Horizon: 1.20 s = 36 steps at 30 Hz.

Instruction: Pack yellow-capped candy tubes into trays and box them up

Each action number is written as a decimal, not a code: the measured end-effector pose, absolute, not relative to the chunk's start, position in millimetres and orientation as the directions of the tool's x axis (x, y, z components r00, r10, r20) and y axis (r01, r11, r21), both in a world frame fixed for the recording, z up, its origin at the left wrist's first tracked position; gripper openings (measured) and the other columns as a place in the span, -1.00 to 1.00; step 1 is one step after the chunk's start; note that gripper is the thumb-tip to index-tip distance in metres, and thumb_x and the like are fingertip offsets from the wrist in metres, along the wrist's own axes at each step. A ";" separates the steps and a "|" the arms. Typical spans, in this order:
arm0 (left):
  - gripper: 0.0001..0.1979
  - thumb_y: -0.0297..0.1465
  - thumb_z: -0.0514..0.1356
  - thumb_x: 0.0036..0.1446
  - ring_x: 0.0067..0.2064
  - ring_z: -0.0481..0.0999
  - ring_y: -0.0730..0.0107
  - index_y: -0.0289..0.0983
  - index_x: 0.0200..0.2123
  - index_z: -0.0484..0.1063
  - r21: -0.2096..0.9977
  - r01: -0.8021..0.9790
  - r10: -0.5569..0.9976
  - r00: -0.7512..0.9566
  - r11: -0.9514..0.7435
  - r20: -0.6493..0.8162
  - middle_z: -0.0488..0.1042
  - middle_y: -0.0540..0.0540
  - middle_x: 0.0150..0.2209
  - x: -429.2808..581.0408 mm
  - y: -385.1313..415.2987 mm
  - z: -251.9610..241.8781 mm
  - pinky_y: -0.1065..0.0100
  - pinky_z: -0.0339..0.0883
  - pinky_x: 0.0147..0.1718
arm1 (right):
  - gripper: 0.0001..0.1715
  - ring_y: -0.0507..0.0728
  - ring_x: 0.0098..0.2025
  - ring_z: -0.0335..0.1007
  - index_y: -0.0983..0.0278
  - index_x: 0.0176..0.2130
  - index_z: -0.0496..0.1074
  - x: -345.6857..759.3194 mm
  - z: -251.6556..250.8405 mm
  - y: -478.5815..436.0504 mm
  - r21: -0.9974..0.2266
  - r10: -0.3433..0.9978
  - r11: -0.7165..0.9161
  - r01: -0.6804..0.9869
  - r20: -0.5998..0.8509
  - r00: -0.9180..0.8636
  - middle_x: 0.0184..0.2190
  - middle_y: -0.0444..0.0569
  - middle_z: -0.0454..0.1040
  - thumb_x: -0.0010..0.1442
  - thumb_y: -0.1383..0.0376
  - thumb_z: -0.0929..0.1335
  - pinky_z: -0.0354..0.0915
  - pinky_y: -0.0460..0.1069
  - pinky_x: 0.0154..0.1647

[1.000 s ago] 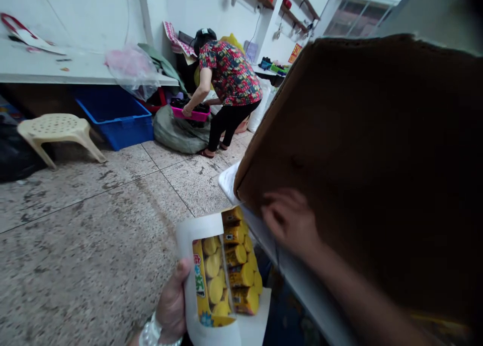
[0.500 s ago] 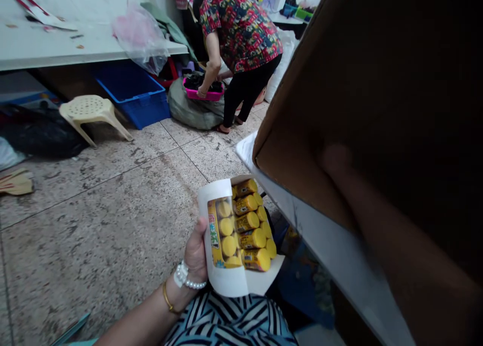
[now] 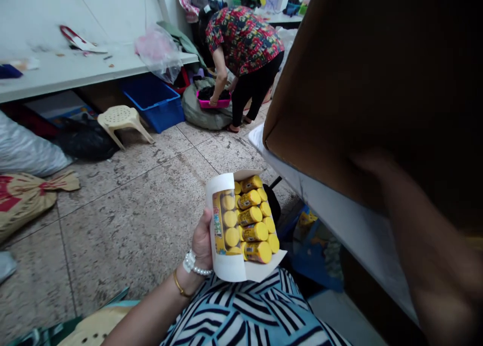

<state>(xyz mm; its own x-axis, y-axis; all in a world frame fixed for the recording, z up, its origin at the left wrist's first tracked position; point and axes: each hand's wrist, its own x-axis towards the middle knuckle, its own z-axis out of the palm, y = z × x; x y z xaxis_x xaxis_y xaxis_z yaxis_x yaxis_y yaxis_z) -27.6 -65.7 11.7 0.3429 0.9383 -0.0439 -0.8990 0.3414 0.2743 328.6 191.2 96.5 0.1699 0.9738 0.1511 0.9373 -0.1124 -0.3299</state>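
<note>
My left hand (image 3: 203, 240) is wrapped round the side of a white display box (image 3: 231, 272) with one end flap open. Inside it, several small yellow tubs (image 3: 251, 216) lie in rows, some seen through the clear window. Deep in a large brown cardboard box (image 3: 302, 144) on the right is my right hand (image 3: 372, 159), near the box's lower wall. It is dark and blurred there, so its fingers and anything in them cannot be made out.
The cardboard box stands on a white table (image 3: 324, 205). Across the floor are a beige stool (image 3: 119, 117), a blue crate (image 3: 162, 112) and sacks (image 3: 30, 195). A co-worker (image 3: 245, 44) bends over a pink basket (image 3: 215, 103). A long white bench (image 3: 113, 66) lines the wall.
My view has shifted left, bringing the sacks in at the left. My right hand has moved within the cardboard box. The left hand keeps its hold on the display box.
</note>
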 end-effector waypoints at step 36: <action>-0.35 0.08 -0.17 0.28 0.40 0.13 0.06 -0.09 0.16 0.45 0.365 -0.751 0.772 0.624 0.550 0.121 0.31 -0.09 0.31 13.3 -91.3 51.4 0.00 -0.11 0.37 | -0.25 0.24 0.21 0.35 0.10 0.30 0.19 197.1 51.9 -86.5 -0.748 0.964 -0.235 -0.621 -0.101 -0.245 0.30 0.06 0.28 0.24 -0.07 0.35 0.26 0.19 0.21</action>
